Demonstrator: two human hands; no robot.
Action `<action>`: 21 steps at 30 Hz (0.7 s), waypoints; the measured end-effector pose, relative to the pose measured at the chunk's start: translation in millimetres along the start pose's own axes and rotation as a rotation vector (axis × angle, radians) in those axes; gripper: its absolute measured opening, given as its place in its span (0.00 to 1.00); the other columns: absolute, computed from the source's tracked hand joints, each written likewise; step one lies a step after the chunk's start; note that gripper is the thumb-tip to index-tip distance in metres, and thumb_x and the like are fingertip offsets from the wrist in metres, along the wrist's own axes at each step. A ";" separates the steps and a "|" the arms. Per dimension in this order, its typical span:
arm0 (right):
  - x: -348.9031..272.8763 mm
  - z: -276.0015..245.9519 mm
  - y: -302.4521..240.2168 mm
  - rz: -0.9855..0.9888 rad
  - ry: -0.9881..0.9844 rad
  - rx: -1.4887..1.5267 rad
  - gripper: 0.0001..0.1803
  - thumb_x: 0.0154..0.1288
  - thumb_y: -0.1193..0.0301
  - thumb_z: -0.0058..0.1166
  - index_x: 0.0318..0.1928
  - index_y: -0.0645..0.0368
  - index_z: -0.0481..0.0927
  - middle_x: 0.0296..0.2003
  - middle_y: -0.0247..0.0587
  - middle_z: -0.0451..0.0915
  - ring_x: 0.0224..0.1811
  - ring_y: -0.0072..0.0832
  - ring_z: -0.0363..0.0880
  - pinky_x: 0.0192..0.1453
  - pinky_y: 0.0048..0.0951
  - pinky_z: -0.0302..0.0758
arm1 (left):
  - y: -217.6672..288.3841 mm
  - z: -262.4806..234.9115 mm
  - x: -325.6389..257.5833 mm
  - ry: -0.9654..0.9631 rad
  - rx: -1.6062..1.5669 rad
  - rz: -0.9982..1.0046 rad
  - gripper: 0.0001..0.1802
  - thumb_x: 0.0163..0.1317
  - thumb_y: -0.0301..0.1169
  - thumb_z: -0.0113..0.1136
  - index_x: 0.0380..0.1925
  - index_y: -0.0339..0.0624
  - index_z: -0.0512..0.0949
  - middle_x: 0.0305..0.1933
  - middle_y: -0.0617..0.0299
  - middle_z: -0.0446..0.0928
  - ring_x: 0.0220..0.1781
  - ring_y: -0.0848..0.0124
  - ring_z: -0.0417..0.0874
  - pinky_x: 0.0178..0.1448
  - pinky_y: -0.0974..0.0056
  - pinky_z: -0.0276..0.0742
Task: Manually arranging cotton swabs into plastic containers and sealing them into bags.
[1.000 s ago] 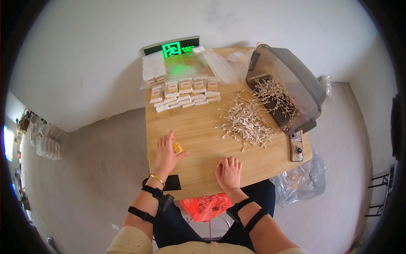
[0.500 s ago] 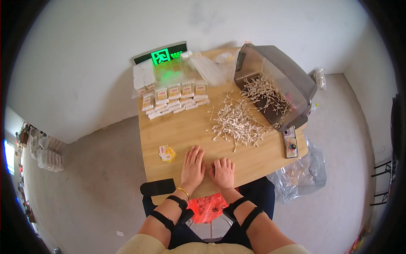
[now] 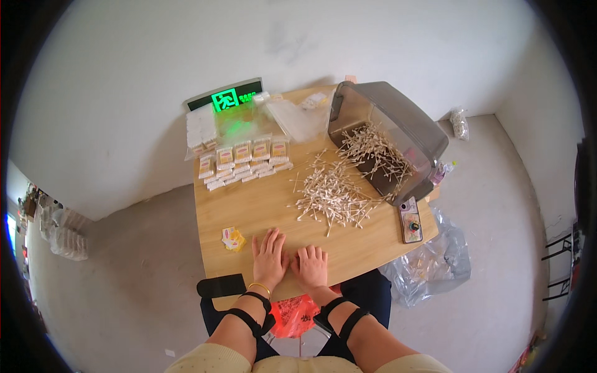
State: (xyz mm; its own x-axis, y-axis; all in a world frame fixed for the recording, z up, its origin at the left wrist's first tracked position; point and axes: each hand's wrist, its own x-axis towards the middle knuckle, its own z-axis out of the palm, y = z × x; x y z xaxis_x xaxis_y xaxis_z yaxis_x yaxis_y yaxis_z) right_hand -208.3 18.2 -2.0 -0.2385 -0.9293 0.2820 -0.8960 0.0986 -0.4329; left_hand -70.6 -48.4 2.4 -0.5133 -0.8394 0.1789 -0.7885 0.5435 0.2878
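Both hands lie flat and empty on the counter [image 3: 261, 205], fingers spread: the left hand [image 3: 269, 256] just beside the right hand [image 3: 310, 266]. A small yellow packet [image 3: 234, 239] sits close to the left of the left hand. Beyond the hands lies a heap of cotton swabs [image 3: 333, 196], spilling from a tipped grey bin [image 3: 388, 137].

We see a pale wooden table [image 3: 261, 205] bearing white cotton swabs [image 3: 329, 196], a smoky grey bin [image 3: 398, 124] at two o'clock, a glowing green sign [image 3: 225, 98] at twelve, and a yellow packet [image 3: 234, 239] at nine.
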 end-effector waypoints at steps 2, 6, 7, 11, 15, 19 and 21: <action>-0.4 -0.7 -2.4 0.013 -0.032 0.017 0.10 0.62 0.63 0.59 0.39 0.52 0.76 0.41 0.42 0.75 0.49 0.44 0.73 0.55 0.46 0.67 | 0.3 0.2 0.2 0.007 0.008 0.000 0.30 0.66 0.39 0.57 0.68 0.47 0.70 0.78 0.58 0.63 0.82 0.60 0.60 0.84 0.34 0.42; -0.7 -3.5 -2.3 0.013 -0.046 0.048 0.10 0.62 0.63 0.59 0.39 0.52 0.76 0.41 0.42 0.75 0.49 0.44 0.73 0.56 0.47 0.67 | 1.2 0.9 -1.5 0.005 -0.004 -0.009 0.30 0.66 0.39 0.58 0.68 0.47 0.69 0.78 0.58 0.64 0.82 0.59 0.60 0.85 0.35 0.42; -1.2 -3.9 -1.4 0.013 -0.048 0.025 0.10 0.62 0.63 0.59 0.40 0.52 0.76 0.41 0.42 0.75 0.49 0.44 0.73 0.56 0.47 0.67 | 1.9 1.3 -1.0 -0.002 -0.018 -0.008 0.30 0.65 0.38 0.58 0.68 0.47 0.69 0.78 0.58 0.64 0.82 0.59 0.60 0.85 0.35 0.41; -0.8 -5.2 -0.9 0.007 -0.057 -0.009 0.10 0.62 0.63 0.59 0.40 0.52 0.76 0.41 0.41 0.75 0.49 0.43 0.73 0.57 0.48 0.66 | 2.3 3.2 -1.5 -0.009 0.002 -0.020 0.31 0.66 0.40 0.57 0.69 0.48 0.69 0.78 0.59 0.63 0.82 0.60 0.59 0.85 0.35 0.41; -0.1 -6.4 -3.3 -0.002 -0.080 -0.011 0.10 0.63 0.62 0.58 0.39 0.52 0.76 0.40 0.42 0.75 0.49 0.44 0.73 0.57 0.48 0.67 | 1.4 3.0 -3.0 0.011 0.010 -0.021 0.30 0.66 0.41 0.58 0.68 0.49 0.70 0.78 0.62 0.64 0.82 0.62 0.61 0.84 0.33 0.42; -1.7 -2.2 -1.5 -0.004 -0.076 -0.048 0.11 0.64 0.60 0.57 0.40 0.52 0.77 0.41 0.43 0.76 0.49 0.44 0.73 0.57 0.49 0.66 | 2.8 -1.3 -2.3 -0.023 -0.023 -0.031 0.30 0.67 0.41 0.57 0.69 0.49 0.70 0.78 0.60 0.62 0.83 0.61 0.58 0.84 0.34 0.42; -1.4 0.1 -0.3 -0.017 -0.067 -0.060 0.11 0.65 0.60 0.56 0.40 0.52 0.77 0.41 0.43 0.76 0.49 0.45 0.73 0.57 0.49 0.66 | 4.1 -4.4 -0.9 -0.017 -0.037 -0.036 0.30 0.67 0.40 0.57 0.68 0.48 0.70 0.78 0.60 0.62 0.83 0.61 0.58 0.84 0.33 0.42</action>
State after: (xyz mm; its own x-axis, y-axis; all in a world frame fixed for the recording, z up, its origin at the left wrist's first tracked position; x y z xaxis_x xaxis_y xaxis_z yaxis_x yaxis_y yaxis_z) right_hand -207.7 19.5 -2.3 -0.1987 -0.9527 0.2300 -0.9213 0.1015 -0.3754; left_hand -71.9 -45.4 7.6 -0.4907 -0.8580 0.1518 -0.7936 0.5120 0.3287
